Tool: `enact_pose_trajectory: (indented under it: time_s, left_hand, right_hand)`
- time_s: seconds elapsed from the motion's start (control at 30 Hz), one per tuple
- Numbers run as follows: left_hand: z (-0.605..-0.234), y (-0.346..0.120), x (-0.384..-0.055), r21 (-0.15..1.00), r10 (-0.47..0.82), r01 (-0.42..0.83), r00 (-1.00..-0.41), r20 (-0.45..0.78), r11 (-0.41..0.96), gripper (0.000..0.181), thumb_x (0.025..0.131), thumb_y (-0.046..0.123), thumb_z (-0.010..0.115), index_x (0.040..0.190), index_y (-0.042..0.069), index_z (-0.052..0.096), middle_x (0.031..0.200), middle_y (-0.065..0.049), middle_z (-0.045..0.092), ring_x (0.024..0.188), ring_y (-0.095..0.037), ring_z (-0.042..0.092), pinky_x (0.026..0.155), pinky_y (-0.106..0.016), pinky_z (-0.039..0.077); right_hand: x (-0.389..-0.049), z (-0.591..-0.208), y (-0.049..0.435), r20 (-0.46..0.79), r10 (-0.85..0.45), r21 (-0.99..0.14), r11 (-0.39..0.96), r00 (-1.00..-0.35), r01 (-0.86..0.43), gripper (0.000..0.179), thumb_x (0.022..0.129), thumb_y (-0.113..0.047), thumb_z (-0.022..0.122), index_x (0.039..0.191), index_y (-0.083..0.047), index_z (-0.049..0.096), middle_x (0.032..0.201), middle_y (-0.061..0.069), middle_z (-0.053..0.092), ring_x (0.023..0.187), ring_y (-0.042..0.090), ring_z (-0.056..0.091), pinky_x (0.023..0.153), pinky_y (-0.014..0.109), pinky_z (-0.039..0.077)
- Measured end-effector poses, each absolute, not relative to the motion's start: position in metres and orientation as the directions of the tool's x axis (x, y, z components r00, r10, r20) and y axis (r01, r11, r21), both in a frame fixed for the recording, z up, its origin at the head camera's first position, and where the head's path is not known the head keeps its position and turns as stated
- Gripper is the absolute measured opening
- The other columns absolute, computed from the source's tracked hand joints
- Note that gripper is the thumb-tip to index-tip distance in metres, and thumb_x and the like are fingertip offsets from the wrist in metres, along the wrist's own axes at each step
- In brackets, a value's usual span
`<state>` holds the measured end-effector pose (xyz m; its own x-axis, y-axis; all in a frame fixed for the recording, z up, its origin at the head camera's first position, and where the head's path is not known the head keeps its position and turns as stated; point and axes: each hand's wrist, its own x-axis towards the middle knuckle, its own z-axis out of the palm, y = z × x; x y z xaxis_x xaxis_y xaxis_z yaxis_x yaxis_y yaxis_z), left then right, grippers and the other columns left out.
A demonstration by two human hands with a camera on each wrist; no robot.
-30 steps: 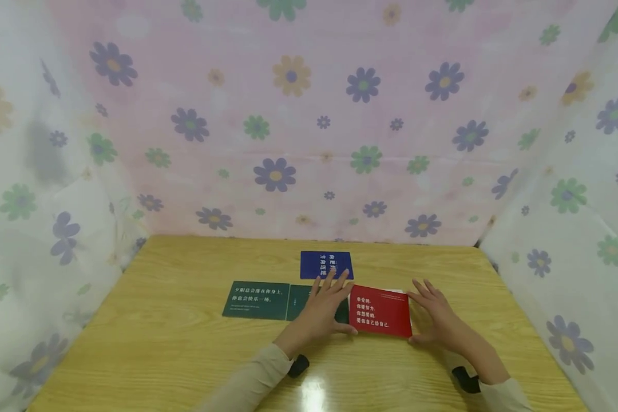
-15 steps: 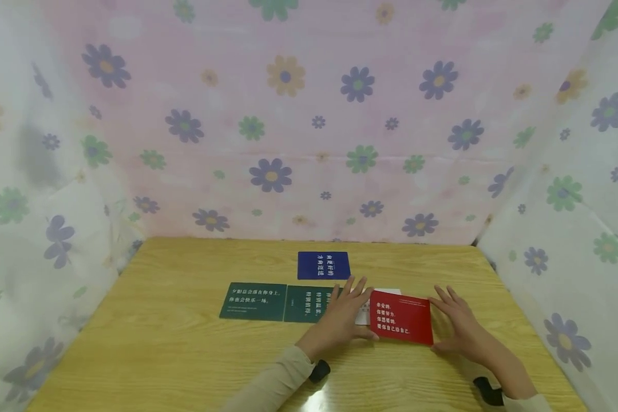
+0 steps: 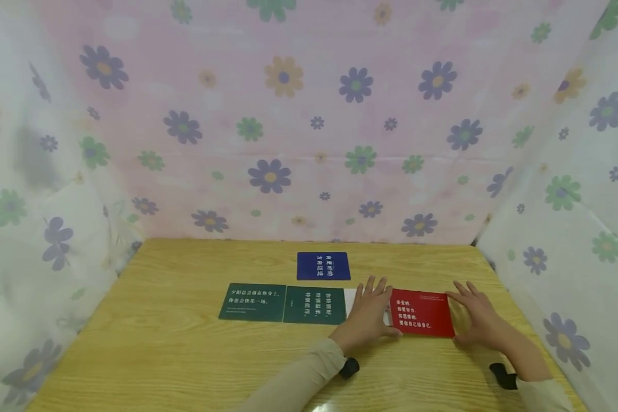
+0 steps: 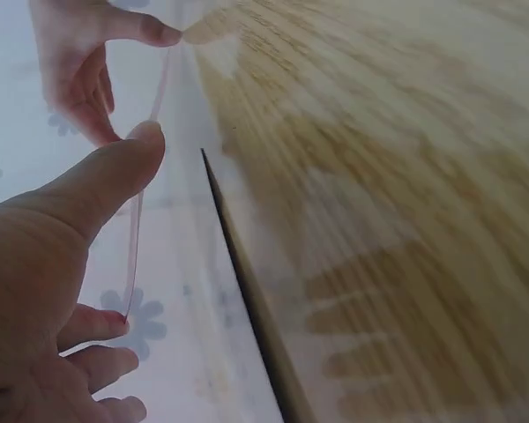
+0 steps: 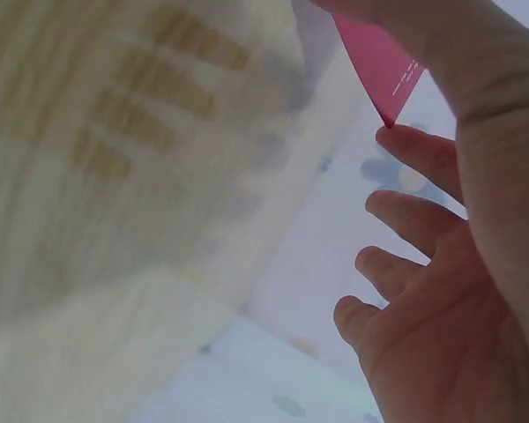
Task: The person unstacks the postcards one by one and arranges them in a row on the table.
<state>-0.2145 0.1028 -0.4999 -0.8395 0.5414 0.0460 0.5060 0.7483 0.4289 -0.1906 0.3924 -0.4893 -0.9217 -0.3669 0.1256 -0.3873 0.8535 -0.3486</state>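
Note:
A red card [image 3: 422, 312] with white writing is held between both hands at the right of a row of cards. My left hand [image 3: 365, 317] has its thumb and index finger at the card's left corners. At its right corners are the thumb and index finger of my right hand [image 3: 484, 320]. The left wrist view shows the card edge-on [image 4: 134, 238], slightly bowed, above the tabletop. Its red corner [image 5: 383, 70] meets a right fingertip in the right wrist view. A white card [image 3: 351, 300] lies partly hidden under my left hand.
Two green cards, a left one [image 3: 252, 302] and a right one [image 3: 314, 304], lie side by side left of the white card. Behind them lies a blue card [image 3: 323, 265]. Flowered cloth [image 3: 309, 114] encloses the back and sides of the wooden table [image 3: 159, 355].
Both hands have moved right with the red card, from over the white card to beside it. The right green card has come into full view. The other cards stay put.

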Motion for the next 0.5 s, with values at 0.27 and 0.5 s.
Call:
enact_pose_trajectory:
  time_s: [0.27,0.5]
  left_hand:
    - [-0.511,0.127,-0.223,0.378,0.518,0.493,-0.855,0.04,0.784,0.097,0.077,0.057,0.084,0.155,0.015,0.043,0.166,-0.001,0.031,0.157,-0.025,0.018,0.127,-0.051,0.019]
    - [-0.511,0.143,-0.23,0.334,0.495,0.469,-0.869,0.01,0.817,0.097,0.076,0.059,0.083,0.154,0.015,0.045,0.166,-0.001,0.031,0.157,-0.024,0.017,0.127,-0.05,0.019]
  right_hand:
    - [-0.207,-0.483,0.413,0.058,-0.387,-0.298,0.873,-0.92,-0.386,0.094,0.05,-0.016,0.1,0.131,0.007,0.06,0.145,0.044,0.04,0.132,0.07,0.028,0.098,0.085,0.026]
    - [-0.217,-0.476,0.42,-0.061,-0.36,-0.335,0.886,-0.931,-0.32,0.093,0.053,-0.009,0.098,0.135,0.007,0.057,0.148,0.045,0.034,0.133,0.071,0.022,0.102,0.083,0.021]
